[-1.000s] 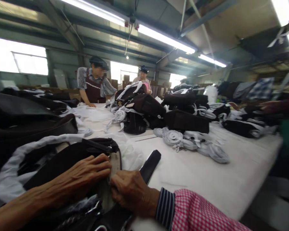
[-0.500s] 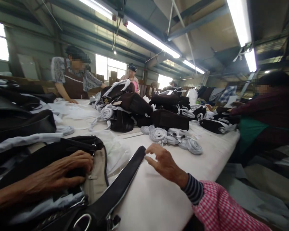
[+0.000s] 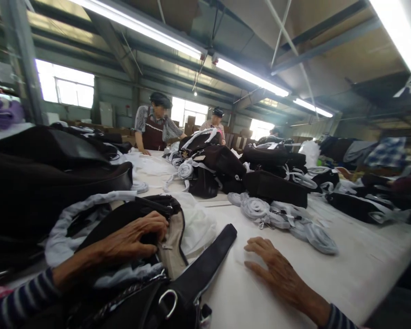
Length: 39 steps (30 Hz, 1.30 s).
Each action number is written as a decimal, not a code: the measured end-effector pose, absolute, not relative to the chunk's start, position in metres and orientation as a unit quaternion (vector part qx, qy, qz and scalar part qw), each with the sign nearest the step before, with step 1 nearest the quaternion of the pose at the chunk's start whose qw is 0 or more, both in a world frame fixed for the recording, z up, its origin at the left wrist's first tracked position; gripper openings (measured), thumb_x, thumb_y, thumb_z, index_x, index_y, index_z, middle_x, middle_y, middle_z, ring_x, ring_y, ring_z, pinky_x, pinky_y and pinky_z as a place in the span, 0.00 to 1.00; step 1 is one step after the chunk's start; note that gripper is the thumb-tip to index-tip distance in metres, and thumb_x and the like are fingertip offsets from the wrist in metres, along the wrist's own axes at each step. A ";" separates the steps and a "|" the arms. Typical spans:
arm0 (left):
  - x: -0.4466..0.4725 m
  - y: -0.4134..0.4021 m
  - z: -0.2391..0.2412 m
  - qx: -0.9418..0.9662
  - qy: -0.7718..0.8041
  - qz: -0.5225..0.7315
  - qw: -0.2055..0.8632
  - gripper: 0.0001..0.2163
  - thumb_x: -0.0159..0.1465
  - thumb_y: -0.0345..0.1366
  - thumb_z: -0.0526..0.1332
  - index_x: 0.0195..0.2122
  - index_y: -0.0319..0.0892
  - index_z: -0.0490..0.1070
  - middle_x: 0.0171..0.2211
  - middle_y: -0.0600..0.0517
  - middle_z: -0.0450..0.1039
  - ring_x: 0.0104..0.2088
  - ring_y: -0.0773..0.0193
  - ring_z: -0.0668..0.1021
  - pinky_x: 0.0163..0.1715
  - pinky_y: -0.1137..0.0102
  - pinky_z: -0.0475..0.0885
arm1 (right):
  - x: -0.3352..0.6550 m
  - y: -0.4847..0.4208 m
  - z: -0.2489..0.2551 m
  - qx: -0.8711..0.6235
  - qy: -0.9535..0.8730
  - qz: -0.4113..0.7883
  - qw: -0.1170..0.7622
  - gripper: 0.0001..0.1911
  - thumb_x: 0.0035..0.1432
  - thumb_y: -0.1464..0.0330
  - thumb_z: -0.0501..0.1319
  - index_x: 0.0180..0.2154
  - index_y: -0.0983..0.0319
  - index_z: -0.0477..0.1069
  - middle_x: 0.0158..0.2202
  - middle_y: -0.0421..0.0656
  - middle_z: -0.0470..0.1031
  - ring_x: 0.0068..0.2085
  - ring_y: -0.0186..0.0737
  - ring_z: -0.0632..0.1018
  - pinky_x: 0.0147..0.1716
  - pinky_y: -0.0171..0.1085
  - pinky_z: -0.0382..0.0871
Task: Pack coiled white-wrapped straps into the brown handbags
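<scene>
A black handbag [image 3: 140, 306] lies unzipped in front of me, with beige lining [image 3: 173, 249] at its opening and a metal ring on its side. My left hand [image 3: 133, 237] is at the opening, its fingers curled over the edge; the fingertips are partly hidden. White wrapping covers the bag's handle [image 3: 63, 228]. A wide black strap [image 3: 214, 258] extends from the bag across the white table [image 3: 239, 301]. Just right of the strap's free end, apart from it, my right hand [image 3: 277, 269] hovers low over the table, fingers spread, nothing in them.
Large black bags [image 3: 61, 178] crowd the left side. Across the table is a heap of black bags [image 3: 277, 187], with coiled wrapped straps [image 3: 256, 208] before it. Clear plastic [image 3: 195, 224] lies behind the handbag. A co-worker [image 3: 154, 128] in an apron leans over the far side.
My right hand has let go of the strap's end and moved away to the right, its fingers opening. My left hand stays at the bag. The view has turned left.
</scene>
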<state>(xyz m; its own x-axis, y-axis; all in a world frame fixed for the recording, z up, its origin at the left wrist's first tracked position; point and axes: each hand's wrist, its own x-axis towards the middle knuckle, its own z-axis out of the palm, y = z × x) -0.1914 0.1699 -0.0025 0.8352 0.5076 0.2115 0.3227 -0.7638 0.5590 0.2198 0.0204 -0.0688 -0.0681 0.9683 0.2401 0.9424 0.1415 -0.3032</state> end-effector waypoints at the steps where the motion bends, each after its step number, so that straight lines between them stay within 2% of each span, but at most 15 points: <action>1: -0.191 0.169 -0.004 0.921 0.223 0.181 0.262 0.05 0.56 0.33 0.58 0.34 0.44 0.65 0.41 0.49 0.70 0.46 0.55 0.71 0.49 0.66 0.69 | 0.215 0.025 -0.064 -0.644 -0.730 0.033 0.226 0.17 0.69 0.56 0.59 0.54 0.54 0.74 0.62 0.47 0.71 0.65 0.54 0.69 0.68 0.59 0.58; 3: -0.190 0.169 -0.008 0.923 0.214 0.186 0.259 0.04 0.57 0.33 0.58 0.34 0.44 0.65 0.41 0.49 0.70 0.46 0.55 0.70 0.49 0.65 0.69 | 0.200 0.036 -0.050 -0.622 -0.727 0.025 0.291 0.11 0.69 0.60 0.60 0.49 0.55 0.75 0.59 0.47 0.73 0.61 0.51 0.73 0.63 0.54 0.66; 5: -0.190 0.170 -0.012 0.925 0.206 0.191 0.255 0.04 0.58 0.33 0.58 0.35 0.44 0.65 0.42 0.48 0.70 0.47 0.54 0.70 0.50 0.64 0.69 | 0.177 0.050 -0.033 -0.591 -0.733 0.024 0.335 0.07 0.68 0.64 0.61 0.45 0.56 0.76 0.53 0.47 0.76 0.54 0.49 0.76 0.54 0.49 0.72; 7: -0.190 0.171 -0.015 0.924 0.200 0.200 0.257 0.05 0.57 0.32 0.58 0.35 0.44 0.66 0.43 0.48 0.70 0.48 0.54 0.70 0.51 0.63 0.68 | 0.151 0.066 -0.019 -0.549 -0.757 0.029 0.353 0.05 0.68 0.68 0.60 0.41 0.58 0.76 0.46 0.46 0.77 0.49 0.47 0.77 0.47 0.45 0.73; 11: -0.190 0.168 -0.014 0.924 0.201 0.214 0.246 0.06 0.55 0.30 0.58 0.35 0.44 0.66 0.43 0.49 0.69 0.47 0.55 0.69 0.51 0.63 0.68 | 0.101 0.098 -0.006 -0.471 -0.818 0.018 0.329 0.06 0.66 0.75 0.61 0.39 0.60 0.76 0.42 0.45 0.78 0.46 0.44 0.77 0.47 0.42 0.71; 14: -0.191 0.166 -0.007 0.919 0.222 0.219 0.240 0.05 0.53 0.29 0.57 0.31 0.44 0.63 0.38 0.50 0.68 0.45 0.56 0.69 0.46 0.65 0.68 | 0.081 0.115 -0.010 -0.434 -0.853 0.026 0.288 0.08 0.64 0.78 0.62 0.39 0.60 0.76 0.40 0.43 0.77 0.43 0.41 0.77 0.45 0.39 0.70; 16: -0.192 0.167 -0.003 0.906 0.234 0.232 0.265 0.05 0.50 0.30 0.57 0.28 0.43 0.62 0.35 0.51 0.67 0.43 0.56 0.69 0.43 0.65 0.67 | 0.080 0.115 -0.015 -0.432 -0.841 0.043 0.324 0.07 0.64 0.77 0.62 0.38 0.61 0.76 0.39 0.43 0.77 0.40 0.39 0.77 0.40 0.37 0.70; 18: -0.195 0.170 0.000 0.886 0.238 0.257 0.302 0.04 0.49 0.32 0.57 0.27 0.43 0.63 0.35 0.51 0.68 0.42 0.56 0.69 0.43 0.64 0.67 | 0.086 0.104 -0.016 -0.447 -0.799 0.052 0.399 0.05 0.66 0.74 0.62 0.37 0.61 0.76 0.37 0.43 0.76 0.37 0.38 0.76 0.36 0.36 0.69; 20: -0.199 0.174 0.000 0.856 0.241 0.295 0.348 0.04 0.49 0.33 0.58 0.27 0.42 0.65 0.36 0.51 0.70 0.44 0.54 0.70 0.46 0.63 0.66 | 0.096 0.085 -0.016 -0.466 -0.753 0.045 0.462 0.08 0.68 0.69 0.61 0.34 0.60 0.75 0.33 0.42 0.74 0.34 0.38 0.73 0.34 0.36 0.67; 22: -0.205 0.179 0.000 0.811 0.245 0.334 0.414 0.04 0.49 0.33 0.59 0.27 0.41 0.66 0.35 0.51 0.70 0.45 0.54 0.71 0.48 0.63 0.66 | 0.107 0.062 -0.016 -0.483 -0.732 0.048 0.478 0.13 0.69 0.65 0.61 0.30 0.60 0.72 0.29 0.41 0.71 0.31 0.37 0.71 0.33 0.37 0.66; 26: -0.221 0.194 -0.005 0.732 0.269 0.348 0.519 0.05 0.48 0.34 0.60 0.25 0.41 0.66 0.33 0.50 0.70 0.44 0.54 0.72 0.51 0.60 0.67 | 0.116 0.029 -0.030 -0.500 -0.762 0.109 0.396 0.16 0.70 0.65 0.60 0.28 0.60 0.70 0.28 0.40 0.70 0.30 0.36 0.70 0.31 0.36 0.64; 30: -0.236 0.215 -0.013 0.726 0.292 0.342 0.520 0.09 0.46 0.37 0.64 0.24 0.41 0.66 0.31 0.51 0.72 0.48 0.51 0.70 0.58 0.57 0.63 | 0.103 0.022 -0.049 -0.468 -0.809 0.135 0.329 0.07 0.66 0.73 0.61 0.34 0.61 0.73 0.34 0.41 0.73 0.35 0.36 0.73 0.34 0.34 0.66; 32: -0.239 0.221 -0.014 0.729 0.292 0.342 0.516 0.10 0.46 0.38 0.66 0.25 0.41 0.66 0.31 0.52 0.72 0.48 0.52 0.70 0.59 0.57 0.62 | 0.093 0.023 -0.053 -0.458 -0.828 0.123 0.300 0.05 0.67 0.74 0.60 0.36 0.62 0.72 0.36 0.42 0.73 0.37 0.37 0.73 0.35 0.35 0.66; 35: -0.239 0.219 -0.011 0.740 0.297 0.332 0.503 0.12 0.46 0.40 0.67 0.24 0.41 0.65 0.31 0.52 0.72 0.46 0.52 0.71 0.57 0.57 0.64 | 0.078 0.025 -0.053 -0.456 -0.852 0.075 0.246 0.04 0.69 0.69 0.60 0.39 0.62 0.71 0.39 0.43 0.73 0.39 0.39 0.73 0.37 0.36 0.66; 39: -0.233 0.205 -0.005 0.727 0.285 0.348 0.519 0.09 0.49 0.37 0.65 0.26 0.40 0.66 0.34 0.51 0.71 0.45 0.53 0.70 0.55 0.58 0.65 | 0.064 0.031 -0.052 -0.460 -0.869 0.013 0.179 0.08 0.69 0.64 0.63 0.40 0.62 0.70 0.42 0.44 0.74 0.40 0.41 0.73 0.32 0.37 0.63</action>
<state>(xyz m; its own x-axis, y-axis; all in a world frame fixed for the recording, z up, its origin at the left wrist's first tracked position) -0.2331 0.2048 -0.0052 0.5960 0.7749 0.2104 0.0537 -0.3000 0.9524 0.0636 0.0312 -0.0525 -0.5123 0.8051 0.2990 0.7957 0.5759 -0.1873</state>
